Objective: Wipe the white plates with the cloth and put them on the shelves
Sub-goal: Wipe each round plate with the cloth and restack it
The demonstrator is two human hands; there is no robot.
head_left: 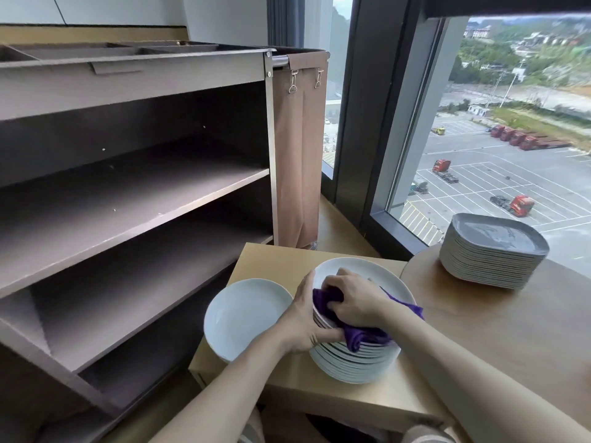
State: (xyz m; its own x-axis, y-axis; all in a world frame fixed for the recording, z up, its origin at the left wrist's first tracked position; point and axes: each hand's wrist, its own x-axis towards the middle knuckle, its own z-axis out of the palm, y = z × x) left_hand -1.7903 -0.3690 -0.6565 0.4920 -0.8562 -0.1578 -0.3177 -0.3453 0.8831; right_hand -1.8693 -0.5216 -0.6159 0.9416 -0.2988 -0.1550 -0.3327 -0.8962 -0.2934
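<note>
A tall stack of white plates (355,362) stands on a small wooden table (278,260). My left hand (303,318) grips the left rim of the top plate (361,270), fingers curled under its edge. My right hand (355,298) holds a purple cloth (358,337) bunched against that plate; part of the cloth hangs over the near rim. One more white plate (246,318) lies by itself to the left of the stack, jutting over the table's edge. The brown shelves (134,199) stand to the left with nothing on their boards.
A pile of grey square plates (492,251) rests on a round wooden table (527,330) at the right, by the window (511,139). A brown fabric bag (297,155) hangs on the shelf unit's right side. The unit's top tray (128,52) has several compartments.
</note>
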